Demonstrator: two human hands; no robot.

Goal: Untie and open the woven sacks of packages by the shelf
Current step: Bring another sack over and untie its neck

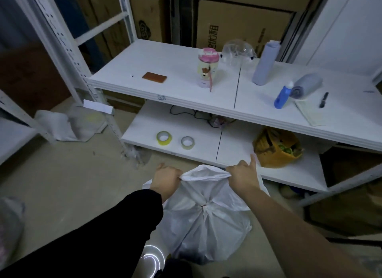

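A white woven sack (204,228) stands on the concrete floor in front of the white shelf (186,104). Its neck is gathered and tied at a knot (203,205), with the loose top fabric fanning out above it. My left hand (166,177) grips the left end of that top edge. My right hand (242,175) grips the right end, its index finger sticking up. Between the two hands the fabric is pulled taut. Dark contents show faintly through the sack's lower part.
The lower shelf board holds two tape rolls (164,138) and a yellow basket (277,148). The upper board carries a pink-lidded bottle (206,68), grey rolls (265,63), a blue bottle (282,96) and a pen. Another white sack (70,122) lies at left by the upright.
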